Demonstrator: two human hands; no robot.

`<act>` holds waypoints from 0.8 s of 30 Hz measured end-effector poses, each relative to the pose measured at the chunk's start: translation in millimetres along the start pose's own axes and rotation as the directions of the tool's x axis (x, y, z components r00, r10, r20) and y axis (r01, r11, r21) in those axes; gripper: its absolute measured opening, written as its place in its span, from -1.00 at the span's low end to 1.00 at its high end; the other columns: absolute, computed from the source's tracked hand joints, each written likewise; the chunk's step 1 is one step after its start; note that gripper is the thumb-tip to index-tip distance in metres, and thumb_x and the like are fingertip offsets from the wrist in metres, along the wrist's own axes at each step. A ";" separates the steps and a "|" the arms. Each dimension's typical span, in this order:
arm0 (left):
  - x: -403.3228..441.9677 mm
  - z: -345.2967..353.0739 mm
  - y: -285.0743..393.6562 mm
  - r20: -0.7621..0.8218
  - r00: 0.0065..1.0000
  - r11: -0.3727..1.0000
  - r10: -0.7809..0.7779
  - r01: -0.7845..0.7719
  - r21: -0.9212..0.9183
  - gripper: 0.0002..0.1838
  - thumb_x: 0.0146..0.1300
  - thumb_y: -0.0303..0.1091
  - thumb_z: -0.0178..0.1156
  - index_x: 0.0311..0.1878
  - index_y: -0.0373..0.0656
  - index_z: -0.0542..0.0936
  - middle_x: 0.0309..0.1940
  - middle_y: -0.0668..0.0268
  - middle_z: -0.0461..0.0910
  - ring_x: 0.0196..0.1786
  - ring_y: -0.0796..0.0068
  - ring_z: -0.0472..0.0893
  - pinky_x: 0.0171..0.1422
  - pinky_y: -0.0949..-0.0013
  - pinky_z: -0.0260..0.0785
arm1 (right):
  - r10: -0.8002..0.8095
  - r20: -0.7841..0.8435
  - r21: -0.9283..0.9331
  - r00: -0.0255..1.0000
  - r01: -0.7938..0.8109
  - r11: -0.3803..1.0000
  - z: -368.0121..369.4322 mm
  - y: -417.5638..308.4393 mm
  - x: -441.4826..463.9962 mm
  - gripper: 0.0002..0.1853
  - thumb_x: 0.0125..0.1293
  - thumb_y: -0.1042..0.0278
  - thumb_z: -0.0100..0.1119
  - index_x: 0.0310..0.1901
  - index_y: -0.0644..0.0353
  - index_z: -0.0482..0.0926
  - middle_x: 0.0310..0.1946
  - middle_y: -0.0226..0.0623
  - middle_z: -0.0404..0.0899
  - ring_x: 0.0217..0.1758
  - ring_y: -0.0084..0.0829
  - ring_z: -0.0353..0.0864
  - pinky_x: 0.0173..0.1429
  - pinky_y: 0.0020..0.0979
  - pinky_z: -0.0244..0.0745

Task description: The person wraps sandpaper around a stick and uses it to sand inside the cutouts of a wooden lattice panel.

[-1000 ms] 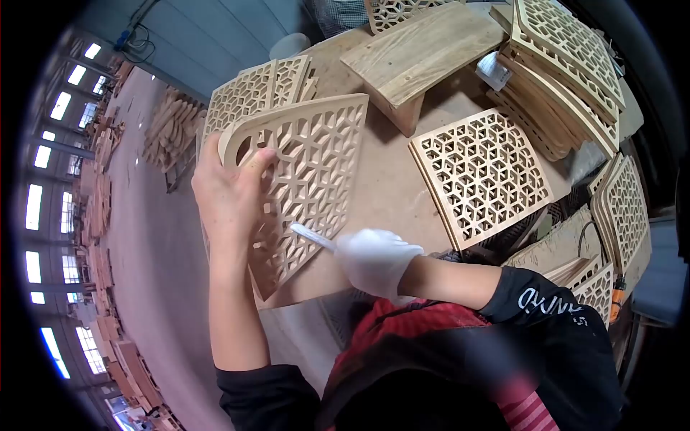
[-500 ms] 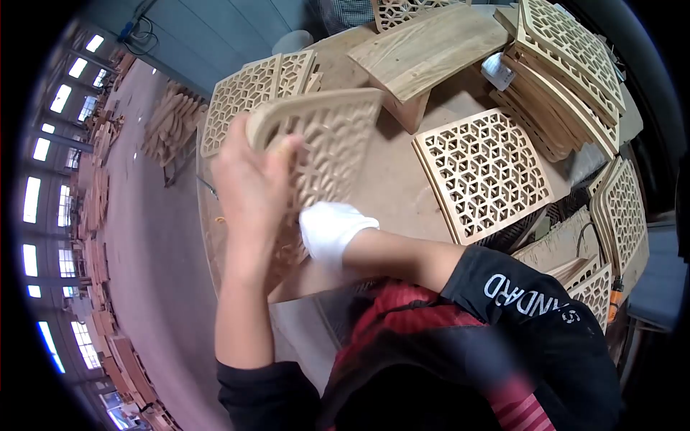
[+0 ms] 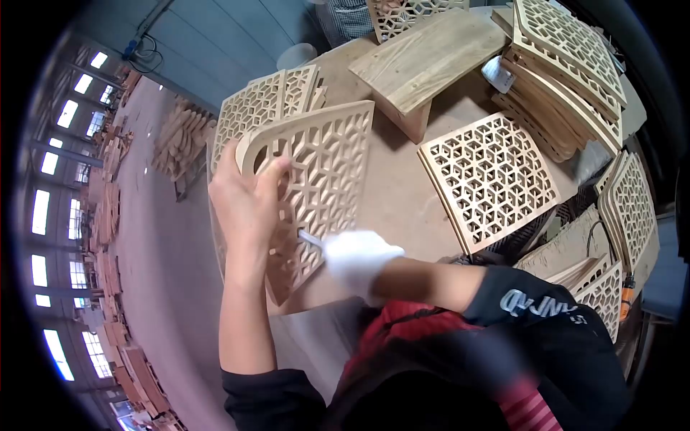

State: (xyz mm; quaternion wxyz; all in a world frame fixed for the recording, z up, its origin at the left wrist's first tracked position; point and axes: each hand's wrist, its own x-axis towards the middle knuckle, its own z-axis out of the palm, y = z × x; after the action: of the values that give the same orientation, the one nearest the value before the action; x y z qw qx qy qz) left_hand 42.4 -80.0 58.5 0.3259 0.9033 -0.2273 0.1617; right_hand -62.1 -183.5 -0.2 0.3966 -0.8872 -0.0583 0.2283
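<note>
My bare left hand (image 3: pixel 248 190) grips a wooden lattice panel (image 3: pixel 327 161) by its rounded upper corner, thumb over the front face. The panel is tilted up on edge above the table. My right hand (image 3: pixel 359 260), in a white glove and blurred by motion, is closed on a thin, pale stick-like tool (image 3: pixel 310 238). The tool's tip is at one of the lower cut-outs of the panel; whether it goes into the hole I cannot tell. Most of the tool is hidden in the glove.
Lattice panels (image 3: pixel 492 179) lie stacked on the table (image 3: pixel 395 208) to the right. A wooden stand (image 3: pixel 431 57) is behind, beside a tall pile of curved panels (image 3: pixel 575 65). More panels (image 3: pixel 251 104) lie at the back left. An orange-handled tool (image 3: pixel 627 296) is far right.
My right hand has drawn back from the panel to the right, and the thin tool now shows. The panel is steadier and stands a little more upright, still in my left hand.
</note>
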 end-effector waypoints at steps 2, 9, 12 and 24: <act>2.2 -0.8 4.8 0.032 0.999 0.996 -0.039 0.042 -0.078 -0.54 0.11 -0.41 0.40 0.03 -0.43 0.52 -0.49 0.06 0.69 -0.49 0.42 0.69 -0.28 0.40 0.49 | 0.027 -0.029 -0.018 0.999 -0.027 0.999 8.2 2.6 7.6 -0.77 0.28 0.52 0.05 -0.07 0.28 0.63 -0.18 0.01 0.66 -0.09 -0.04 0.70 -0.03 -0.12 0.60; 4.9 5.4 9.6 0.033 0.999 0.995 0.014 -0.011 -0.097 -0.58 0.10 -0.39 0.41 -0.02 -0.41 0.55 -0.48 0.11 0.69 -0.43 0.44 0.68 -0.26 0.40 0.49 | -0.081 -0.096 -0.088 0.992 0.072 0.994 6.7 -1.4 27.2 -0.79 0.07 0.58 0.23 -0.20 0.31 0.66 -0.30 0.03 0.68 -0.17 -0.02 0.72 -0.11 -0.16 0.63; 3.5 0.7 3.8 0.046 0.987 0.984 -0.152 0.155 -0.086 -0.60 0.08 -0.36 0.42 -0.05 -0.36 0.58 -0.31 0.11 0.71 -0.38 0.50 0.66 -0.25 0.42 0.48 | 0.015 0.032 -0.049 0.999 -0.013 0.999 3.2 7.6 -10.7 -0.61 0.07 0.64 0.19 0.01 0.30 0.58 -0.29 0.01 0.66 -0.18 -0.02 0.72 -0.08 -0.18 0.63; -18.9 -47.3 -95.7 0.042 0.973 0.874 -0.225 0.221 -0.432 -0.68 0.09 -0.53 0.35 -0.06 -0.32 0.54 -0.28 0.32 0.59 -0.31 0.56 0.59 -0.23 0.50 0.47 | 0.217 -0.348 0.249 0.912 -0.134 0.959 30.7 140.0 -50.5 -0.64 0.44 0.18 -0.03 -0.34 0.29 0.62 -0.46 0.04 0.63 -0.36 -0.07 0.63 -0.16 -0.19 0.51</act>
State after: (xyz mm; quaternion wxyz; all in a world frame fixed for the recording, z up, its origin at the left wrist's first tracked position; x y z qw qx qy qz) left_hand 69.0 22.6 35.7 0.5362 0.8274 -0.1504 0.0729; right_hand -131.7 -272.1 -102.2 0.4738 -0.8666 0.1239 0.0959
